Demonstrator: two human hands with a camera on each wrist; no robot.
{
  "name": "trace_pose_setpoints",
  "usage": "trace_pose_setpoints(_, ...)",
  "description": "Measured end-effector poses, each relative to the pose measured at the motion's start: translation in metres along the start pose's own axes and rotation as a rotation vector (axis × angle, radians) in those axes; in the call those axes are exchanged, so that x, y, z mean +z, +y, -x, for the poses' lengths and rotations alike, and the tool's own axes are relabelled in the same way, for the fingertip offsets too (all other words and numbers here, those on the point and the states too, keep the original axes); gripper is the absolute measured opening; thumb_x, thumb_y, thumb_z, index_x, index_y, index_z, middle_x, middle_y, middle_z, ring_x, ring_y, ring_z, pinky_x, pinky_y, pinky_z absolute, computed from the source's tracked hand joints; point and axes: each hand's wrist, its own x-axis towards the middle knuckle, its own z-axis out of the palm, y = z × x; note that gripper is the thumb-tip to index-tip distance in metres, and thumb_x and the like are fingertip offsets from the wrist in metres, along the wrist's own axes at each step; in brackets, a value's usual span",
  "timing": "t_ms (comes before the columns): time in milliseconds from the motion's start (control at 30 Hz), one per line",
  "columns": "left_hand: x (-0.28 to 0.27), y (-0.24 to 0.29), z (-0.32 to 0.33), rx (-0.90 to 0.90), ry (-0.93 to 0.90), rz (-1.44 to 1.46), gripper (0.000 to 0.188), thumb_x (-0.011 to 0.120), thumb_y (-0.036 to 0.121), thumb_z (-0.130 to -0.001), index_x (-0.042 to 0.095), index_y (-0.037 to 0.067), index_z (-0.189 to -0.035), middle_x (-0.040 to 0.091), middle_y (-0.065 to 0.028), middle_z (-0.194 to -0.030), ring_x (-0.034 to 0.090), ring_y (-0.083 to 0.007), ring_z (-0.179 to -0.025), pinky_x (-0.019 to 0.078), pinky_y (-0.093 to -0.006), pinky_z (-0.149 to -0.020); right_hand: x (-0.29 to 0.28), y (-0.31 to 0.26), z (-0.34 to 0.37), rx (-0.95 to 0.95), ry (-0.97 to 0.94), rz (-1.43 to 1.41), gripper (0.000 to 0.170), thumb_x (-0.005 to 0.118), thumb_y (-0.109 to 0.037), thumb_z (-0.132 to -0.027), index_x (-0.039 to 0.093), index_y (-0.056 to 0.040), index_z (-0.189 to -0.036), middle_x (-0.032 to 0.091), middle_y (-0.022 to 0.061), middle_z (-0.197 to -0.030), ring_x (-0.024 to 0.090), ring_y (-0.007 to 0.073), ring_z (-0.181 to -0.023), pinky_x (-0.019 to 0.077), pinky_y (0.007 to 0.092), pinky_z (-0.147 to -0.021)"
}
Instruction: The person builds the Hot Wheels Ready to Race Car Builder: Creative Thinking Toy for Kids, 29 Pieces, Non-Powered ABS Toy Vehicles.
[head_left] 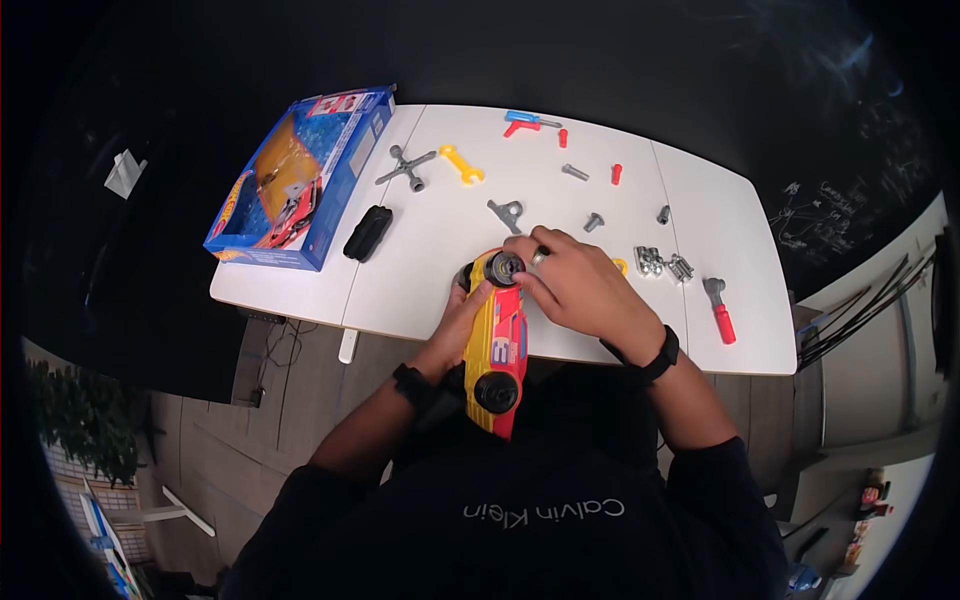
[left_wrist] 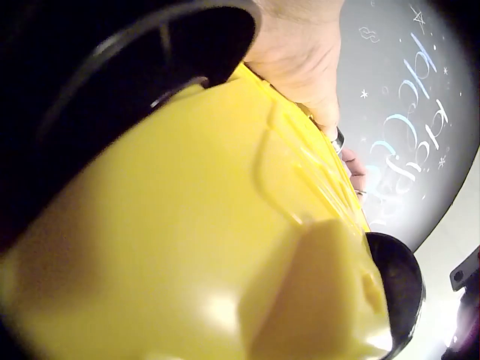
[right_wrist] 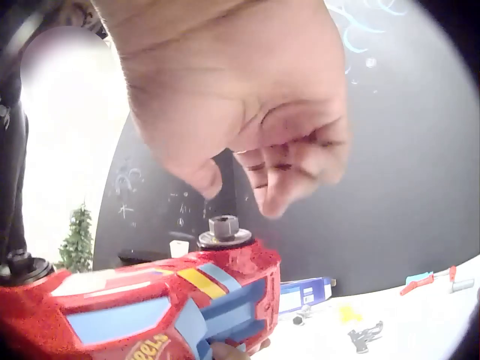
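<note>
My left hand [head_left: 458,328] holds a red and yellow toy car [head_left: 500,335] on its side, with the yellow underside [left_wrist: 172,217] filling much of the left wrist view. In that view the left hand [left_wrist: 296,56] lies along the car's edge. Over the upper wheel [head_left: 503,268] is my right hand [head_left: 585,285], its fingers bent. From the right wrist, a grey hex nut [right_wrist: 223,227] stands on the wheel hub just below the right hand [right_wrist: 247,97]; thumb and fingertips are apart, clear of the nut, with nothing visible between them.
Beyond the car lie a grey toy piece [head_left: 508,214], bolts, a yellow wrench [head_left: 461,165], a grey cross wrench [head_left: 406,170] and a black case [head_left: 368,233]. A blue box [head_left: 300,180] stands left on the white table [head_left: 420,290]. Rightward are silver pieces [head_left: 650,262] and a red-handled tool [head_left: 722,320].
</note>
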Motion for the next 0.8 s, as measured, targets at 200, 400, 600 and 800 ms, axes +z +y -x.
trace_pose_setpoints(200,0.0,-0.003,-0.006,0.002,-0.01,0.02,0.046,0.06,0.026,-0.111,0.031,0.011,-0.144,0.068,-0.0202,-0.121,0.077,-0.0299,-0.097,0.0677,-0.0432,-0.079,-0.01,-0.006,0.006,0.092,-0.128,0.145,0.045,0.06,-0.045,-0.106,0.072,-0.0015,-0.112,0.072,0.0156,-0.088,0.071,0.0318,-0.07,0.0564,0.0397,-0.066)
trace_pose_setpoints(400,0.008,-0.001,-0.001,0.024,0.022,-0.031,0.045,0.06,0.026,-0.111,0.032,0.011,-0.144,0.068,-0.0206,-0.121,0.077,-0.03,-0.097,0.0678,-0.0438,-0.079,-0.003,-0.001,0.004,0.046,-0.134,0.11,0.047,0.059,-0.047,-0.104,0.072,-0.002,-0.107,0.071,0.016,-0.089,0.07,0.0332,-0.071,0.0546,0.0413,-0.066)
trace_pose_setpoints(600,0.006,-0.004,-0.001,0.04,0.048,-0.034,0.047,0.062,0.025,-0.11,0.033,0.008,-0.144,0.066,-0.0198,-0.125,0.077,-0.0275,-0.095,0.0678,-0.0431,-0.078,0.007,0.005,0.008,-0.019,-0.118,0.125,0.043,0.059,-0.043,-0.105,0.073,-0.0035,-0.108,0.073,0.015,-0.088,0.073,0.0314,-0.073,0.0561,0.0402,-0.068)
trace_pose_setpoints(800,0.004,-0.004,-0.001,0.023,0.004,-0.01,0.055,0.066,0.023,-0.108,0.03,0.009,-0.147,0.064,-0.0152,-0.129,0.075,-0.0231,-0.104,0.0661,-0.0389,-0.085,0.001,-0.002,0.008,0.002,-0.091,0.133,0.027,0.064,-0.029,-0.099,0.072,-0.0063,-0.111,0.068,0.0109,-0.09,0.07,0.0286,-0.079,0.0551,0.0407,-0.069)
